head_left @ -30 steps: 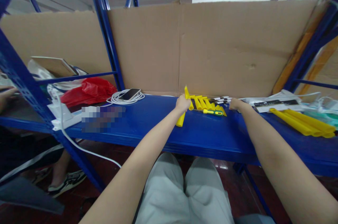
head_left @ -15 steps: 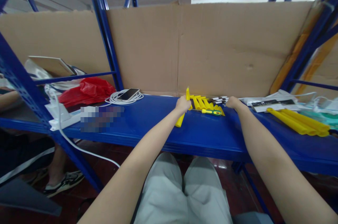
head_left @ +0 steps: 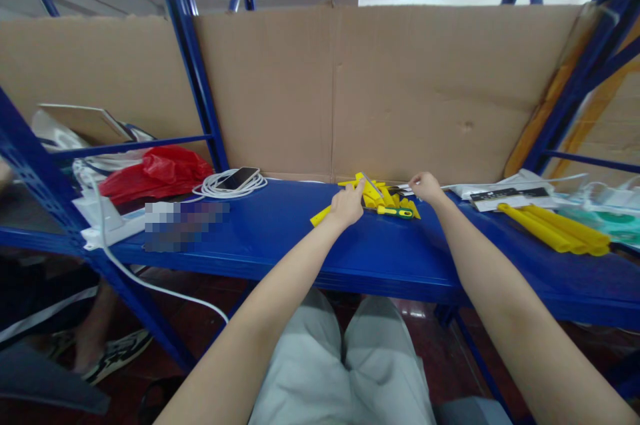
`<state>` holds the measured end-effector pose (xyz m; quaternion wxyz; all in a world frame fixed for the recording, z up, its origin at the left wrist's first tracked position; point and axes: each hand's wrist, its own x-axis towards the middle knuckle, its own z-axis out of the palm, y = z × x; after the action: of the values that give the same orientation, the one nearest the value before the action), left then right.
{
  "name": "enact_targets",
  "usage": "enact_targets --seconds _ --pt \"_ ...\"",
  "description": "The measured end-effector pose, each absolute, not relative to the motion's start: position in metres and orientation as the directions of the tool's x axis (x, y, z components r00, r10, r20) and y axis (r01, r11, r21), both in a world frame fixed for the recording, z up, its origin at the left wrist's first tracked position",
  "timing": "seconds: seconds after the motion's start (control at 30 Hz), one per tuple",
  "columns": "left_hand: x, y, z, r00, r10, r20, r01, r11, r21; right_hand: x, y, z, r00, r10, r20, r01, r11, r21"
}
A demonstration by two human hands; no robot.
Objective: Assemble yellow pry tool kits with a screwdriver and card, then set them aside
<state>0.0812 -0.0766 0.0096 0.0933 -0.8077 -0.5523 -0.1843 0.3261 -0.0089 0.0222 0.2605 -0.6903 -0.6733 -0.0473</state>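
My left hand is closed around a long yellow plastic piece, whose lower end sticks out to the left. Its upper part shows beyond my fingers, with a grey strip at its edge. My right hand is closed in a pinch just above the bench; whatever is between its fingertips is too small to make out. Below and left of it lie small black-and-white pieces. Between the hands are several short yellow plastic pieces and a screwdriver with a yellow-and-green handle.
Yellow tubes lie on the blue bench to the right, near a black-and-white packet. At left are a phone on coiled white cable, a red bag and a blue post. Cardboard stands behind.
The yellow piece in my left hand has turned from near upright to slanting, its lower end now further left. My right hand has moved left and slightly up, toward the yellow pieces.
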Motion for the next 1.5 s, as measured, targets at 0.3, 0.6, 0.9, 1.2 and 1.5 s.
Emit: enact_targets --seconds 0.3,0.6,0.9,1.2,1.5 --pt "0.079 -0.076 0.004 0.441 0.804 0.399 0.885 -0.464 -0.042 0.261 -0.026 0.028 -0.114 0.887 0.447 0.64 0.409 -0.65" --pt "0.079 -0.081 0.005 0.377 0.833 0.404 0.916 -0.401 -0.029 0.24 -0.037 0.024 -0.216 0.861 0.46 0.679 0.471 -0.563" --pt "0.08 -0.084 0.006 0.347 0.852 0.393 0.93 -0.366 -0.028 0.236 -0.039 0.024 -0.297 0.842 0.451 0.694 0.514 -0.503" --pt "0.08 -0.087 0.006 0.33 0.849 0.414 0.933 -0.359 -0.007 0.238 -0.028 0.017 -0.289 0.869 0.403 0.714 0.475 -0.514" --pt "0.079 -0.084 0.006 0.295 0.854 0.429 0.94 -0.339 0.03 0.222 -0.04 0.015 -0.104 0.937 0.334 0.561 0.333 -0.758"
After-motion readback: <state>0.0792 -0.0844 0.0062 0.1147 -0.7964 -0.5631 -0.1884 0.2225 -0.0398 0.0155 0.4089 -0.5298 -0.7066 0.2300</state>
